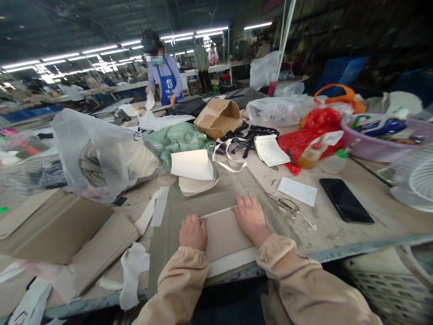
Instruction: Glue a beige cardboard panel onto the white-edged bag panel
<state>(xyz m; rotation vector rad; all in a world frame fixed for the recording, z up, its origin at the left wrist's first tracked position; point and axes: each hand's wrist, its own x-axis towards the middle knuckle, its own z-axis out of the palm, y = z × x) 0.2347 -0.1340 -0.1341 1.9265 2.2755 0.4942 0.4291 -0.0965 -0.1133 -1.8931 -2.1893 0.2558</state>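
Observation:
A beige rectangular panel (pixel 225 232) lies between my hands near the table's front edge. White sheet material (pixel 233 262) shows below its near side, and a thin white strip runs along its far edge. My left hand (pixel 193 232) is closed at the panel's left edge, fingers curled and thumb toward the far corner. My right hand (pixel 252 219) grips the far right corner, its thumb at the edge; its fingertips are partly hidden. Under the panel is a grey-green mat (pixel 162 246). Just beyond it sits a stack of folded white-faced pieces (pixel 194 169).
Stacked beige boards (pixel 57 225) and paper scraps lie left. Scissors (pixel 286 206), a white card (pixel 297 191) and a phone (pixel 345 200) lie right. Behind are plastic bags (pixel 101 153), a cardboard box (pixel 218 118), a purple basin (pixel 365 146) and a co-worker (pixel 165 76) in a blue apron.

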